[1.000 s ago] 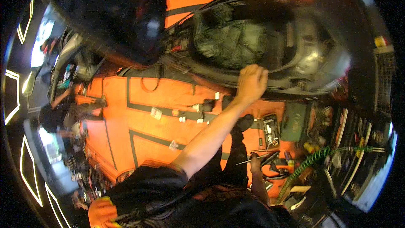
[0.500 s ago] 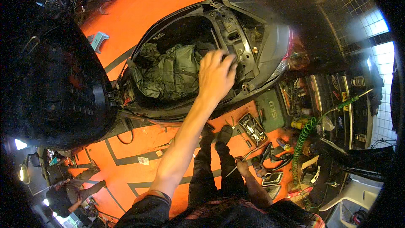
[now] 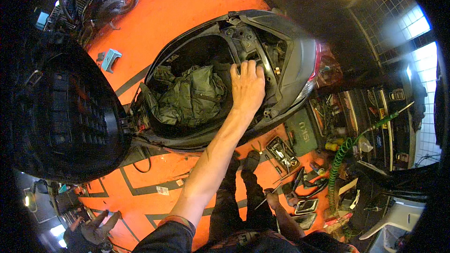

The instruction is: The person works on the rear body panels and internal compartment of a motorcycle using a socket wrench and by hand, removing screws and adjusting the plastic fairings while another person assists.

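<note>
A dark scooter body (image 3: 197, 143) spans the upper middle, its seat (image 3: 75, 126) tipped up at the left. Crumpled dark-green fabric (image 3: 192, 96) lies inside the open storage compartment under the seat. My left hand (image 3: 248, 86) reaches over it, fingers curled down on the compartment's rear edge beside the metal bracket (image 3: 246, 42); the fingertips are partly hidden. Low beside my leg, my right hand (image 3: 273, 200) is closed round a thin metal rod-like tool (image 3: 260, 203), whose exact kind I cannot make out.
An open case of sockets (image 3: 283, 154) lies on the orange floor near my feet. At the right are a coiled green air hose (image 3: 336, 164) and a tool cabinet (image 3: 375, 126). A blue step stool (image 3: 111, 60) stands beyond the scooter; another person (image 3: 96, 229) is at lower left.
My left hand has shifted to the compartment's rear edge and its fingers have curled down. The scooter sits lower in the picture. My right hand keeps hold of the rod-like tool.
</note>
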`<action>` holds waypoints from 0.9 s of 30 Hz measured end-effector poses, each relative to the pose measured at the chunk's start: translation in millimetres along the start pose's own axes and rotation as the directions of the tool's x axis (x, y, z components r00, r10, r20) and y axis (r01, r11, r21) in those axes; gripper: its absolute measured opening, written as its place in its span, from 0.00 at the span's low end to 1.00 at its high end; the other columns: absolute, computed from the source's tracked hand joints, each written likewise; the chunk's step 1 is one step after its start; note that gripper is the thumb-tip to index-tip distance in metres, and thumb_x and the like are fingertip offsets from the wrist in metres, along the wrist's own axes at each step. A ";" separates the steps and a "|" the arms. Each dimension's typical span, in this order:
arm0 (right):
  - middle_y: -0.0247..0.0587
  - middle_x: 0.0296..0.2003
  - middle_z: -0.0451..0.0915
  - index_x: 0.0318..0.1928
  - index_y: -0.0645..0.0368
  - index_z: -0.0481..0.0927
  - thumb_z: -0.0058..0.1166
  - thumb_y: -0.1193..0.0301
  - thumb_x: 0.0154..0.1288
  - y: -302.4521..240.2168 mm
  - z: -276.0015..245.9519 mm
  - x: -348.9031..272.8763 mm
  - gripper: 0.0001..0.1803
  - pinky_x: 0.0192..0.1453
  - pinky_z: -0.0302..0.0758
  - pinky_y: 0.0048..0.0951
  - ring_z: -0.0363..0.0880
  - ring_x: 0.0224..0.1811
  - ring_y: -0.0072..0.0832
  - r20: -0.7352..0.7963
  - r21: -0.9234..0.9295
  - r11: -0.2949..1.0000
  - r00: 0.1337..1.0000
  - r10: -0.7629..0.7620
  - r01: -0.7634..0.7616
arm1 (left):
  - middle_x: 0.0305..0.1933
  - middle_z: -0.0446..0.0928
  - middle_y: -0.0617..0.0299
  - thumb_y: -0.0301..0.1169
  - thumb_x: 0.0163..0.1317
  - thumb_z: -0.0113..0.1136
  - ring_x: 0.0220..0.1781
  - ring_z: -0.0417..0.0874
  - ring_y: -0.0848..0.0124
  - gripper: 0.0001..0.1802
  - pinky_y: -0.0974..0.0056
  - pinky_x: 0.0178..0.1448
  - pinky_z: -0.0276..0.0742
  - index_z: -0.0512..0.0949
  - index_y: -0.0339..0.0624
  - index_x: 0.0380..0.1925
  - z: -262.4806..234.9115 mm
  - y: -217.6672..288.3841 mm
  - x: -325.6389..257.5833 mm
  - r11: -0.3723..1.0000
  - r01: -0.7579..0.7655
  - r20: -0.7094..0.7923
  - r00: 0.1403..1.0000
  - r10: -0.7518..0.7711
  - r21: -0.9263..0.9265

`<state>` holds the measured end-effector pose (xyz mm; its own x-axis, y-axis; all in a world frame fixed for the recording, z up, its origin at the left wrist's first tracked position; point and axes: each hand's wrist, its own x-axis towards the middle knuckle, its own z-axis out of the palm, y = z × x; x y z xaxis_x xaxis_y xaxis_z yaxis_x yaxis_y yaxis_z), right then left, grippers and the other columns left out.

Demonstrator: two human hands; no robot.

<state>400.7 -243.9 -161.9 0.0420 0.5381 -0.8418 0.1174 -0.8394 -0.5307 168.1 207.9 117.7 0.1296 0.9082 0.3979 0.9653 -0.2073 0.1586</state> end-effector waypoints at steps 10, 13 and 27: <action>0.44 0.26 0.75 0.34 0.60 0.77 0.48 0.63 0.61 73.5 -11.7 27.2 0.12 0.28 0.71 0.38 0.73 0.28 0.33 -0.110 -0.119 0.988 0.988 -0.111 0.097 | 0.48 0.70 0.49 0.26 0.51 0.55 0.54 0.68 0.55 0.12 0.48 0.62 0.57 0.74 0.32 0.37 0.4 11.6 3.7 0.982 0.059 -0.038 0.997 -0.067 -0.177; 0.43 0.23 0.74 0.32 0.60 0.77 0.49 0.64 0.62 40.4 -42.4 9.3 0.12 0.27 0.70 0.35 0.72 0.25 0.30 -0.151 -0.111 0.994 0.989 0.009 -0.026 | 0.49 0.69 0.48 0.27 0.52 0.56 0.55 0.68 0.53 0.13 0.49 0.62 0.57 0.73 0.31 0.37 -5.1 -0.2 0.4 0.950 0.112 -0.094 0.985 -0.144 -0.291; 0.58 0.31 0.74 0.45 0.64 0.73 0.52 0.64 0.64 -546.8 -119.5 -296.9 0.17 0.37 0.67 0.45 0.71 0.34 0.50 0.005 -0.890 0.325 0.718 -0.696 0.321 | 0.55 0.68 0.48 0.23 0.52 0.48 0.62 0.63 0.51 0.15 0.52 0.65 0.58 0.73 0.33 0.42 0.2 -11.0 -12.9 0.767 0.147 -0.121 0.952 -0.281 -0.625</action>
<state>442.6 64.5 390.0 -0.0566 0.9702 -0.2355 0.9344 -0.0316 -0.3548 155.9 198.6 110.6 -0.1748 0.8790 0.4435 0.6177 -0.2529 0.7446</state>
